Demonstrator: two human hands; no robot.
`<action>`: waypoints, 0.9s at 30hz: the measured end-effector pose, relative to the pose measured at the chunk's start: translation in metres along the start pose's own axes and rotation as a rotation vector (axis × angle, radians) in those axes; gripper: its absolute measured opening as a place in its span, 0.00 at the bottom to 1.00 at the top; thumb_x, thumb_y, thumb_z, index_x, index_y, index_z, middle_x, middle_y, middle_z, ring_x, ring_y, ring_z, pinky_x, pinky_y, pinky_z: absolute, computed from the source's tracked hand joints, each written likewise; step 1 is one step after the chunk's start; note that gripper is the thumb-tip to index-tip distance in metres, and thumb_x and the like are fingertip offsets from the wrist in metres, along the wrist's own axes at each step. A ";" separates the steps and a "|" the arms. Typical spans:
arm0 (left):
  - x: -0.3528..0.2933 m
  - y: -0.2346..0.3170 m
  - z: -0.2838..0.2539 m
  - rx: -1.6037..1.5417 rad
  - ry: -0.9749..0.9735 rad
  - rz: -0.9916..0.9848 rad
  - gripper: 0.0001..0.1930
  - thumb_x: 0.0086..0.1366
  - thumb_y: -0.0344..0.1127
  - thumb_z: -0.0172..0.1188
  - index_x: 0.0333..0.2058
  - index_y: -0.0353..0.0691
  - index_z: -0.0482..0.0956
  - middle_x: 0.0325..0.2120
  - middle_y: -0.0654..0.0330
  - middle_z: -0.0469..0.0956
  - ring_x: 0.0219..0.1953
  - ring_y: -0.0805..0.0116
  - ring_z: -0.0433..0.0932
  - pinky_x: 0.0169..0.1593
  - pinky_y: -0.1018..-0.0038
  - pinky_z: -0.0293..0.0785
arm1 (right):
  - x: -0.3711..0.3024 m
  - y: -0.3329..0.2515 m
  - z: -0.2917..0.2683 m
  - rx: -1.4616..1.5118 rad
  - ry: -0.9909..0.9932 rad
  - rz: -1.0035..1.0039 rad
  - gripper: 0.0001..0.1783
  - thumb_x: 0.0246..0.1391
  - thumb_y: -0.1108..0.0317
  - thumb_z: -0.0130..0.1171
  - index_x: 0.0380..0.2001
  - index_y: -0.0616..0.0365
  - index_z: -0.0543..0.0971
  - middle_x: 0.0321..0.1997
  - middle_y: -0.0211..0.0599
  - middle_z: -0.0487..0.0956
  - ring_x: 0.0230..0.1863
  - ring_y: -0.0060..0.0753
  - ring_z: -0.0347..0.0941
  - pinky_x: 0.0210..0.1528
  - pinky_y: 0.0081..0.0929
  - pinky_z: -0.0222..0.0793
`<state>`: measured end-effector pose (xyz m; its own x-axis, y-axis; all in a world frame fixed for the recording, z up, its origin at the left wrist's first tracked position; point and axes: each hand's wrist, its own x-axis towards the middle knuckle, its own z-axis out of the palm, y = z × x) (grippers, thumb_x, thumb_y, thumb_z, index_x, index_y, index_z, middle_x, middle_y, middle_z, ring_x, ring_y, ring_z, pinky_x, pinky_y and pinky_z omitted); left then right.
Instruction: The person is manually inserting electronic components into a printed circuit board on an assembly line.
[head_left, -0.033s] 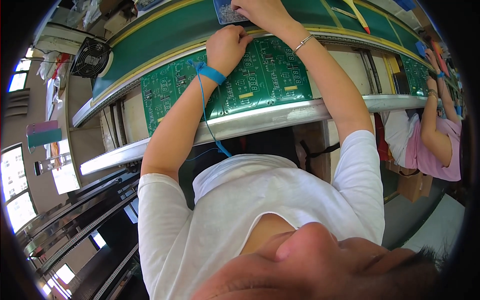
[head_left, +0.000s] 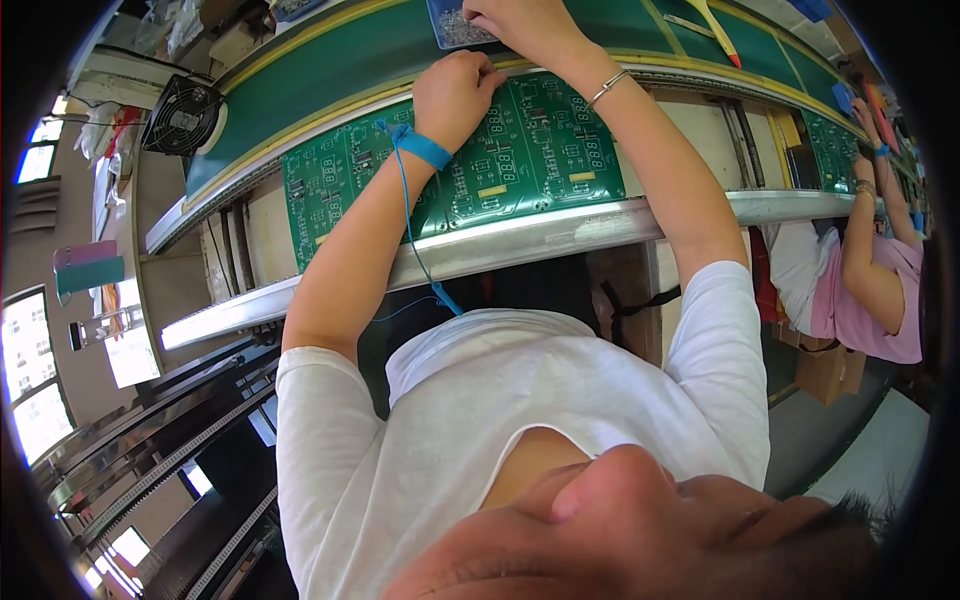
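Observation:
My left hand [head_left: 455, 95] rests over the far edge of a green circuit board [head_left: 545, 200], its fingers curled and pressed together; what they hold, if anything, is hidden. A blue wrist strap with a coiled cord [head_left: 424, 147] circles that wrist. My right hand [head_left: 530, 28] reaches to a blue bin [head_left: 460, 35] of small clear parts at the top edge of the view. Its fingers are drawn together at the bin's right side, and any part in them is too small to make out. Small displays and chips sit on the board, and another board section [head_left: 325, 185] lies left of my forearm.
Metal rails [head_left: 560, 222] carry the boards. Behind them runs a green belt [head_left: 300, 85], with a brush [head_left: 718, 35] lying on it. A black fan [head_left: 183, 115] stands at the left. Another person's arm [head_left: 860, 235] works over a board [head_left: 832, 152] at the right.

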<state>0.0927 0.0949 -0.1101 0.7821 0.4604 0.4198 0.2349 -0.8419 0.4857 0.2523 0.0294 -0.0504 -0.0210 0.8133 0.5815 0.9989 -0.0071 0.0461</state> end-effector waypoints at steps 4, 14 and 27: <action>-0.001 0.001 -0.002 -0.003 -0.013 -0.018 0.11 0.60 0.43 0.69 0.31 0.41 0.85 0.26 0.55 0.83 0.29 0.52 0.81 0.34 0.59 0.75 | -0.001 0.001 -0.002 0.046 0.039 -0.006 0.05 0.53 0.62 0.64 0.28 0.49 0.80 0.29 0.33 0.79 0.42 0.40 0.78 0.49 0.44 0.67; -0.003 0.003 -0.003 -0.015 -0.037 0.002 0.09 0.60 0.40 0.69 0.30 0.42 0.84 0.28 0.56 0.83 0.33 0.51 0.82 0.35 0.57 0.76 | -0.002 0.004 -0.009 0.097 0.058 -0.009 0.07 0.56 0.62 0.62 0.28 0.51 0.79 0.29 0.37 0.80 0.39 0.44 0.78 0.45 0.43 0.68; -0.001 0.004 -0.006 0.008 -0.092 -0.009 0.09 0.59 0.40 0.69 0.30 0.42 0.83 0.29 0.55 0.83 0.34 0.50 0.82 0.36 0.56 0.76 | 0.001 0.010 0.005 0.166 0.148 -0.061 0.09 0.58 0.64 0.59 0.28 0.55 0.77 0.29 0.43 0.80 0.39 0.49 0.78 0.42 0.45 0.71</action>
<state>0.0893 0.0923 -0.1043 0.8294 0.4409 0.3429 0.2469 -0.8401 0.4830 0.2630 0.0326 -0.0536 -0.0749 0.7148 0.6953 0.9885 0.1449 -0.0425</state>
